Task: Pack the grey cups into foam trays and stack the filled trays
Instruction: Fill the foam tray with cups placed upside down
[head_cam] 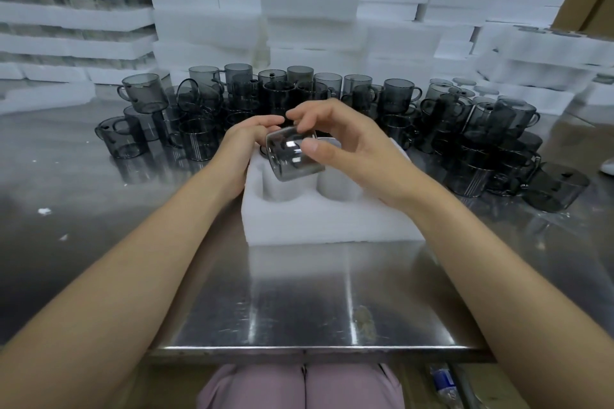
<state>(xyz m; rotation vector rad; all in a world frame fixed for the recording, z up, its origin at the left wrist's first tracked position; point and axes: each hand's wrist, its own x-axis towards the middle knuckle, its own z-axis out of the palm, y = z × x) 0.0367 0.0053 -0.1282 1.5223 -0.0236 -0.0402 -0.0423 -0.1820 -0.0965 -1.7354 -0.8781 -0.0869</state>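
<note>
1. Step in hand: loading a pocket. The left hand (247, 143) and right hand (352, 156) both grasp one tilted grey cup (292, 158) just above the foam tray (332, 219), far-left side.
2. Next move, as judged: align the cup with a pocket and lower it in.

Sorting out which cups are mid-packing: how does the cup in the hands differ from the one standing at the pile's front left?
The held cup is tilted over the foam tray; the front-left cup stands upright on the steel table. The left hand and right hand grip the held cup; nothing touches the front-left cup. Both are grey and see-through.
</note>
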